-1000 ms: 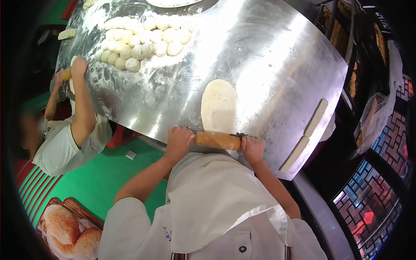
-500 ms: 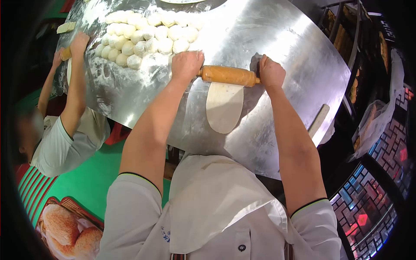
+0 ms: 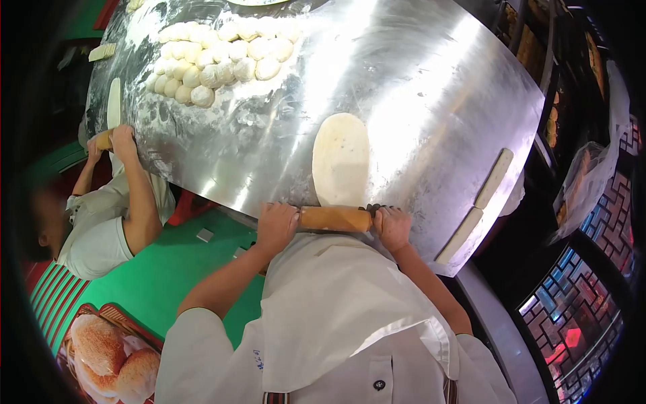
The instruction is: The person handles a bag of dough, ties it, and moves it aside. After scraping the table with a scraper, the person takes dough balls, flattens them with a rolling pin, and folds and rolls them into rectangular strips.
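A wooden rolling pin (image 3: 334, 219) lies crosswise at the near edge of the metal table. My left hand (image 3: 276, 227) is closed round its left handle, and my right hand (image 3: 391, 227) grips the right one. Just beyond the pin, a flat oval sheet of dough (image 3: 341, 158) is spread lengthwise on the metal, its near end close against the roller. Farther off to the left sit several rows of floured dough balls (image 3: 222, 57).
The metal table (image 3: 417, 135) carries dough strips (image 3: 493, 178) along its right edge. At the left, a co-worker (image 3: 101, 229) rolls another dough sheet (image 3: 114, 101). A basket of bread (image 3: 111, 357) stands lower left; racks of bread (image 3: 538, 40) are at right.
Both my hands have drawn the rolling pin from the dough's far end back to the table's near edge. The dough looks longer. The co-worker's hands have also come back toward their body.
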Action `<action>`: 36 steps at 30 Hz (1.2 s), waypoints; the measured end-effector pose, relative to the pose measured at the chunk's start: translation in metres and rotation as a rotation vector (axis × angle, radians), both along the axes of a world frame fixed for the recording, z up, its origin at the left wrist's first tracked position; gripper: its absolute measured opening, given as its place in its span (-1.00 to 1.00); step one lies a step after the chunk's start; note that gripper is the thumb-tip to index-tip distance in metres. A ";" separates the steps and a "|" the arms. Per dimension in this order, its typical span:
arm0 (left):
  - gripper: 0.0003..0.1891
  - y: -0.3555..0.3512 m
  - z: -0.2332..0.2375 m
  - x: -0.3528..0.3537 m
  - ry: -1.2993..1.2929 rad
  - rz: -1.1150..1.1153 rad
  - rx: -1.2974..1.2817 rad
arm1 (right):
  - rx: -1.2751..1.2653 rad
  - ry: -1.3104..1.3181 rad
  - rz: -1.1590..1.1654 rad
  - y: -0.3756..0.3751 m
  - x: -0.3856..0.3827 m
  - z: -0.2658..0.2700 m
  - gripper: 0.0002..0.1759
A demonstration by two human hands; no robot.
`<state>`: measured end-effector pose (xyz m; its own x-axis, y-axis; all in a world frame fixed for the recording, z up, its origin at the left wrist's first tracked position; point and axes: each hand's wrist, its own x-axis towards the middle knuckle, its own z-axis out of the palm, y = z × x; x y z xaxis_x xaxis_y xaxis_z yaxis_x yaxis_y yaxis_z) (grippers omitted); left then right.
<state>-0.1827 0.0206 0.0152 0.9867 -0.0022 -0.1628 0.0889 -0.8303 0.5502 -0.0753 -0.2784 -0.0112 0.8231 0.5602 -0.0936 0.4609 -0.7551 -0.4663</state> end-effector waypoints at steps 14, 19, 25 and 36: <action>-0.58 0.064 -0.039 0.277 -0.063 0.254 0.277 | -0.283 -0.188 -0.238 0.092 0.264 -0.013 -0.44; -0.67 0.050 -0.029 0.261 -0.110 0.318 0.235 | -0.292 -0.165 -0.231 0.087 0.251 -0.018 -0.45; -0.80 0.003 -0.026 0.101 -0.179 0.198 0.224 | -0.137 -0.072 -0.121 0.029 0.096 -0.016 -0.66; -0.74 -0.011 -0.001 0.022 0.173 0.060 -0.017 | -0.014 0.054 -0.118 -0.018 0.003 0.000 -0.68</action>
<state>-0.1605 0.0096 0.0137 0.9423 0.0511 -0.3308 0.2323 -0.8113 0.5365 -0.0722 -0.2969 -0.0109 0.8769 0.4576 -0.1470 0.3425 -0.8095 -0.4769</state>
